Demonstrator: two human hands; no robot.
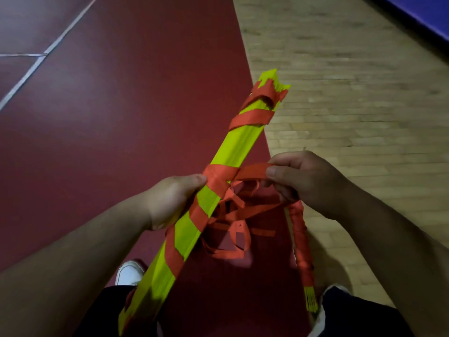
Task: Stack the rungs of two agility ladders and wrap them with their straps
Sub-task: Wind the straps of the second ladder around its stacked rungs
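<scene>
A stack of yellow-green rungs point(239, 144) runs diagonally from lower left to upper right, with orange strap wound round it in several turns. My left hand point(170, 198) grips the stack near its middle, thumb on an orange turn. My right hand point(303, 181) pinches the free orange strap point(252, 171) just right of the stack. Loose strap loops point(233, 229) hang below between my hands. A second bundle point(301, 244), wrapped almost wholly in orange with yellow rung ends at the bottom, hangs down below my right hand.
I stand over a dark red court floor point(121, 117) with white lines, beside pale wood flooring point(352, 93) on the right. A blue mat edge point(422, 13) lies at the top right. My white shoes point(128, 272) and dark shorts show at the bottom.
</scene>
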